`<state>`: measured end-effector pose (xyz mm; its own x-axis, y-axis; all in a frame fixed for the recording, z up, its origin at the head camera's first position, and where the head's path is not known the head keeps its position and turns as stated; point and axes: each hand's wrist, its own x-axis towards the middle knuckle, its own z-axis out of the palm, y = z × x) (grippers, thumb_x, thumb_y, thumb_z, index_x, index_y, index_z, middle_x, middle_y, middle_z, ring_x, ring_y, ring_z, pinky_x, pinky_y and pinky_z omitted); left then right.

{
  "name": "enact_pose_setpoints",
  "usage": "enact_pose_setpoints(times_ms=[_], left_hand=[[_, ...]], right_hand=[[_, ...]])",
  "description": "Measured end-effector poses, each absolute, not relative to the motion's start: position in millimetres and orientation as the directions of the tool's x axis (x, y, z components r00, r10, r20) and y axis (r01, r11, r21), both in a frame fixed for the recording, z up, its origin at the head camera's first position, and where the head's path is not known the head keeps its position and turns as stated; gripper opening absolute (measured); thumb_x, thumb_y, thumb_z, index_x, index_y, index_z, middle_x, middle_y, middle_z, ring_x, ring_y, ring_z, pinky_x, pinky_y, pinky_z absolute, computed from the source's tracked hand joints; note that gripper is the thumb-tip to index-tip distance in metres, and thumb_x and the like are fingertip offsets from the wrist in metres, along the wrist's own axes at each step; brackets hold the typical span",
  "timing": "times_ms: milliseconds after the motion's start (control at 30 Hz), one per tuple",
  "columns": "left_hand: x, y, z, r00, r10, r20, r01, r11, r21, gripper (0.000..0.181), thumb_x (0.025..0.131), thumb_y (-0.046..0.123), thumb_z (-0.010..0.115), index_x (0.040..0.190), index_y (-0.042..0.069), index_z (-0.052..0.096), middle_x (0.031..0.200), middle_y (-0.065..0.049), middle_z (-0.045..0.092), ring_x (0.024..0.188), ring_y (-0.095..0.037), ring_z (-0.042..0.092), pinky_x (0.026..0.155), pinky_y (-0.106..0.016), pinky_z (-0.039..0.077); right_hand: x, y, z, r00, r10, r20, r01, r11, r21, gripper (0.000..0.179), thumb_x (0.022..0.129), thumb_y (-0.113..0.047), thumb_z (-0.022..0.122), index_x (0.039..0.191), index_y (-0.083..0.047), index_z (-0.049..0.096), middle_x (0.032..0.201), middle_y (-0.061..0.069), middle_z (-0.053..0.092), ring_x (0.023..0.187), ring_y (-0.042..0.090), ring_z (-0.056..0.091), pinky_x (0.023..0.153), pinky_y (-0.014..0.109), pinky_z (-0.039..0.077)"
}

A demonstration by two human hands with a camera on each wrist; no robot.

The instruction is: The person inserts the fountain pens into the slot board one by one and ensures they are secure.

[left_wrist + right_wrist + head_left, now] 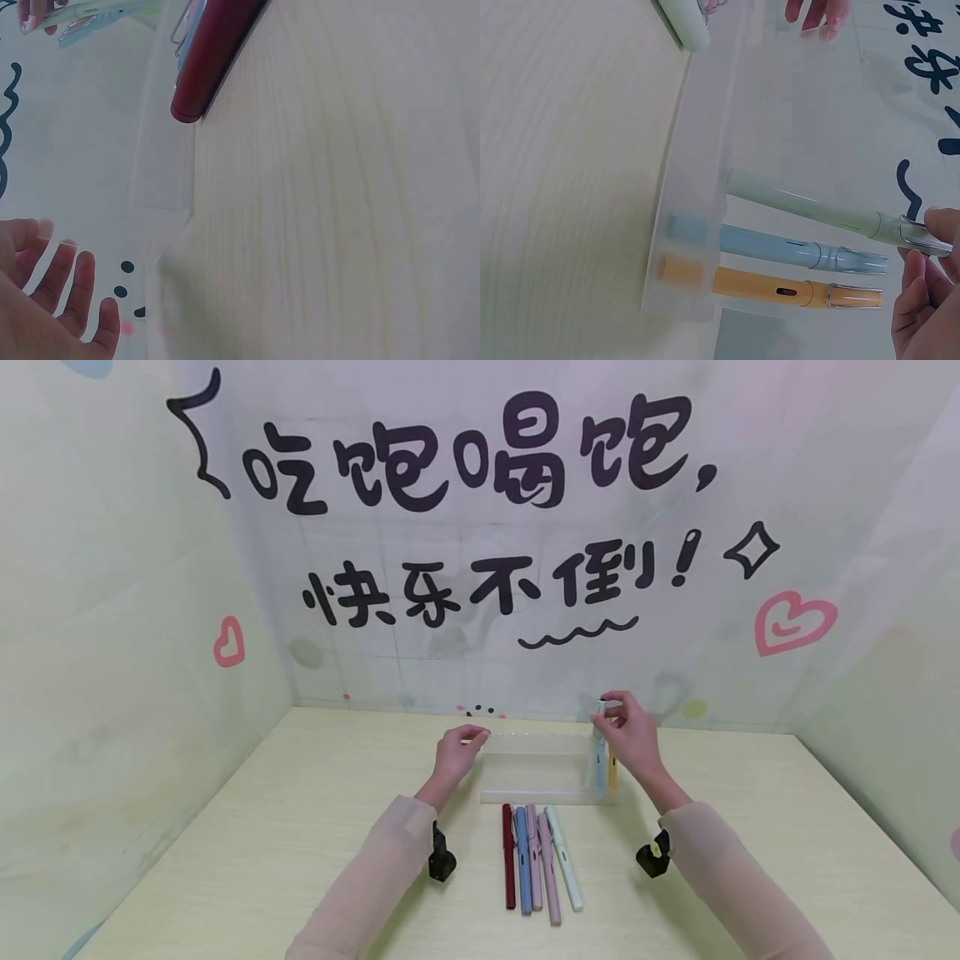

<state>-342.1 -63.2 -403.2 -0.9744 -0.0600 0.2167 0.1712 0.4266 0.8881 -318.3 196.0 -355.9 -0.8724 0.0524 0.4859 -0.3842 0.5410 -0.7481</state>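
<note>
A clear pen stand [510, 796] with a raised back panel stands near the far wall. At its right end, a light blue pen [772, 246] and an orange pen [761, 286] are upright with their lower ends behind the front strip. My right hand [632, 735] pinches a pale green pen [810, 204] by its clip end, beside the blue one. The pale green pen's lower end is at the strip's inner edge. My left hand [456, 753] holds the stand's upper left corner between thumb and fingertips, its other fingers [78, 296] loosely spread.
In front of the stand, several capped pens lie side by side on the pale wood table [300, 860]: a dark red pen [509, 860], a blue pen [523, 868], two purple pens [550, 877] and a mint pen [565, 864]. A printed cloth wall [420, 685] rises behind.
</note>
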Motion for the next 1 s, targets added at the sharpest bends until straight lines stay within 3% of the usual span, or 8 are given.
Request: enact_pose_setpoints(times_ms=[1000], left_hand=[[-341.8, -62.5, -402.4, -0.977, -0.075, 0.202, 0.15, 0.436, 0.887, 0.018, 0.087, 0.019, 0.057, 0.096, 0.005, 0.065, 0.091, -0.006, 0.061, 0.088, -0.02, 0.055, 0.076, -0.033, 0.046]], right_hand=[[-315.9, 192.0, -367.9, -0.838, -0.052, 0.543, -0.438, 0.658, -0.613, 0.027, 0.082, -0.016, 0.063, 0.104, -0.005, 0.052, 0.079, 0.008, 0.062, 0.059, 0.016, 0.05, 0.047, 0.028, 0.039]])
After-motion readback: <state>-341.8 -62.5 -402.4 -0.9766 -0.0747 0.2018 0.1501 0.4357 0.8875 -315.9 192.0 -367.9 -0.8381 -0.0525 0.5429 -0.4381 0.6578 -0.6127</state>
